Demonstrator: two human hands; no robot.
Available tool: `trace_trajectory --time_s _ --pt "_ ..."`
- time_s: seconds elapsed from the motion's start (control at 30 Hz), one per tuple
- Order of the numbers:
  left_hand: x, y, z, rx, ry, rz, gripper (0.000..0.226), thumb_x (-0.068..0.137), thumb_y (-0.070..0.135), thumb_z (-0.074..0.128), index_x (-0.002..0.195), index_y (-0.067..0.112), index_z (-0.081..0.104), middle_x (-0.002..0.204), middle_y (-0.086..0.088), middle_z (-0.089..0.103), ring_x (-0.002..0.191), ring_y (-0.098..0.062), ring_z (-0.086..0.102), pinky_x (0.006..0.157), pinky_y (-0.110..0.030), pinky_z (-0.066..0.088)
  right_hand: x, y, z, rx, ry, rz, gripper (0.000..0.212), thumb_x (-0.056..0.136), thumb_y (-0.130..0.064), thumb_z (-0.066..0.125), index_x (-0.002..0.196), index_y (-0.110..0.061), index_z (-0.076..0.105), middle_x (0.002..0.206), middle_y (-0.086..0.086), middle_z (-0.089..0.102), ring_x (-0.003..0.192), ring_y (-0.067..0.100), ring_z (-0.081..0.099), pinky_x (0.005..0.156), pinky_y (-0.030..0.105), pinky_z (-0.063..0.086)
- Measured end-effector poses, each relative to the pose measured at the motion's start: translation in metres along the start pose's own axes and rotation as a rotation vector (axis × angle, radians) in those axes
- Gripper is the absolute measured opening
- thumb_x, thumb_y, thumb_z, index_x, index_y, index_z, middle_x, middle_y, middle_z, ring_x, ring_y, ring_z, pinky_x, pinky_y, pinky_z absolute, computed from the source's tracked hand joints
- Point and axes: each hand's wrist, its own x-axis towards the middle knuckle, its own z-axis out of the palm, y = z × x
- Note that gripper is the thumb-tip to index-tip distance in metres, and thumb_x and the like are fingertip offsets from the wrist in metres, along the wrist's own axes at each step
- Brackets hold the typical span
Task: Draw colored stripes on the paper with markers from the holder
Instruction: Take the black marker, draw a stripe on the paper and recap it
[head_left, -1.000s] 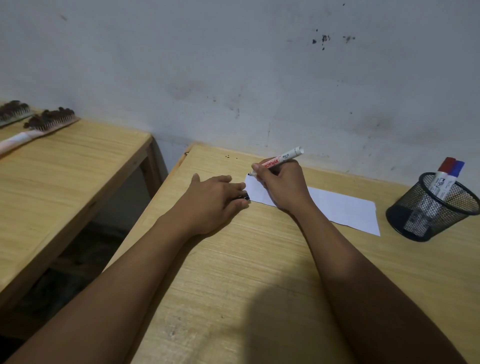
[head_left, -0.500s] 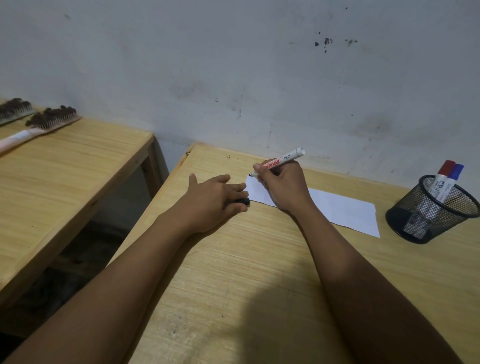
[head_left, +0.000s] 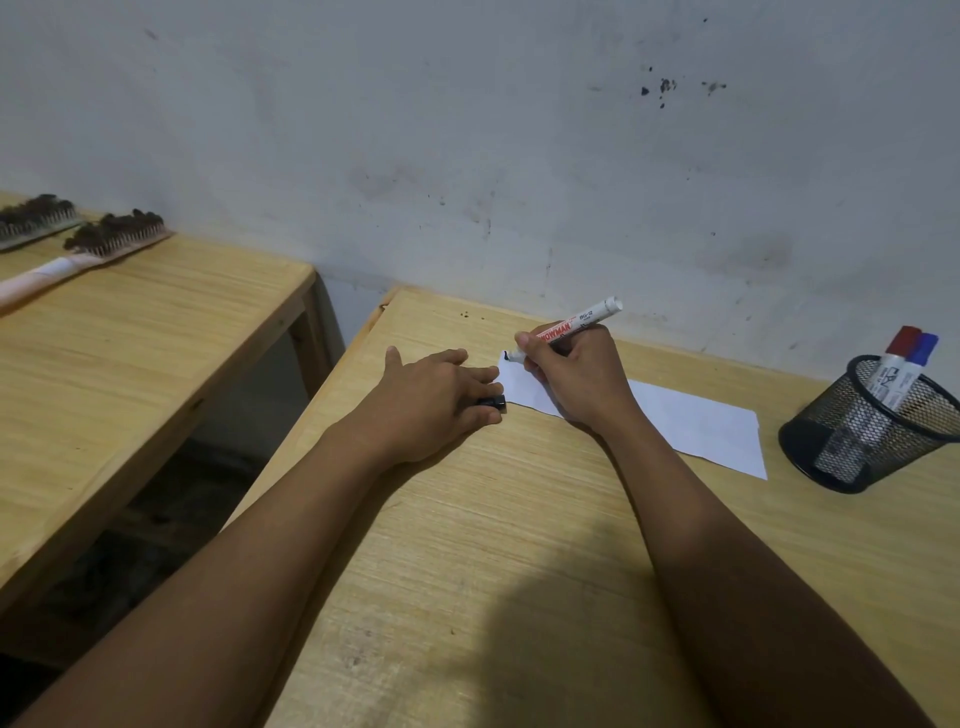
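R hand (head_left: 576, 376) closed around a white marker (head_left: 579, 323), uncapped, tip down at the far-left corner of the paper (head_left: 696, 423). A tiny dark mark shows right at the tip; can't tell if it's ink or the nib itself. Marker barrel tilts up and to the right, red lettering partly covered by the fingers.

L hand (head_left: 434, 400) lies palm-down on the desk (head_left: 519, 545), just left of the paper edge, fingertips touching or nearly touching it, can't tell which. Fingers are curled over a small black cap (head_left: 493, 402), only its end pokes out.

Paper is a white strip lying flat, mid part hidden under the R hand and wrist. Visible area looks blank.

Mesh holder (head_left: 872, 426) sits near the paper's right end, not touching, right rim cut off by the frame edge. 2 markers stand in it, 1 red-capped (head_left: 894, 358), 1 blue-capped (head_left: 911, 371).

2nd desk (head_left: 130, 332) on the left w/ 2 brushes (head_left: 111, 236), 1 cropped at the frame edge.
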Motion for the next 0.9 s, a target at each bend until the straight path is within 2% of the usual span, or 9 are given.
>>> trace_trajectory --time_s 0.1,0.33,0.53,0.67,0.8,0.9 --pt "0.001 0.000 0.000 0.010 -0.003 -0.002 0.038 0.095 0.053 0.042 0.127 0.039 0.059 0.153 0.016 0.039 0.148 -0.016 0.021 0.108 -0.076 0.011 -0.002 -0.002 -0.002 0.002 -0.019 -0.010 0.025 0.096 -0.034 0.070 0.087 -0.012 0.078 0.072 -0.003 0.073 0.064 -0.001 0.067 0.067 0.022 0.051" --pt "-0.001 0.000 -0.001 0.000 0.004 -0.003 0.036 0.095 0.052 0.043 0.126 0.040 0.059 0.152 0.016 0.041 0.147 -0.016 0.022 0.108 -0.074 0.012 -0.001 -0.001 -0.003 0.041 -0.048 -0.007 0.024 0.095 -0.031 0.072 0.073 -0.022 0.072 0.060 -0.011 0.068 0.061 0.004 0.064 0.070 0.031 0.056" --pt "0.000 -0.001 0.000 -0.011 0.009 -0.011 0.037 0.095 0.052 0.043 0.126 0.040 0.059 0.151 0.016 0.041 0.147 -0.015 0.022 0.109 -0.074 0.011 -0.002 -0.001 -0.003 0.073 -0.022 -0.019 0.024 0.096 -0.032 0.071 0.081 -0.013 0.077 0.069 -0.001 0.073 0.066 0.008 0.068 0.073 0.033 0.058" --pt "-0.001 0.001 -0.001 -0.025 0.024 -0.015 0.035 0.096 0.051 0.044 0.123 0.039 0.062 0.148 0.018 0.045 0.147 -0.014 0.023 0.109 -0.072 0.012 0.000 -0.001 -0.014 0.349 0.043 0.034 0.020 0.097 -0.025 0.072 0.088 -0.009 0.078 0.072 0.008 0.073 0.065 0.019 0.065 0.060 0.032 0.053" --pt "-0.005 0.005 -0.002 -0.074 0.043 -0.028 0.029 0.096 0.048 0.045 0.115 0.038 0.065 0.146 0.021 0.046 0.146 -0.013 0.024 0.109 -0.070 0.012 0.000 -0.018 -0.037 0.824 0.197 0.163 0.018 0.097 -0.021 0.070 0.090 -0.005 0.072 0.070 0.006 0.068 0.058 0.015 0.058 0.055 0.025 0.048" --pt "-0.010 0.010 -0.006 -0.091 0.064 -0.026 0.029 0.096 0.048 0.044 0.112 0.037 0.065 0.141 0.020 0.052 0.143 -0.012 0.029 0.107 -0.067 0.015 -0.013 -0.043 -0.065 0.906 0.218 0.140 0.018 0.099 -0.020 0.068 0.091 -0.005 0.069 0.070 0.005 0.067 0.056 0.012 0.059 0.053 0.020 0.050"
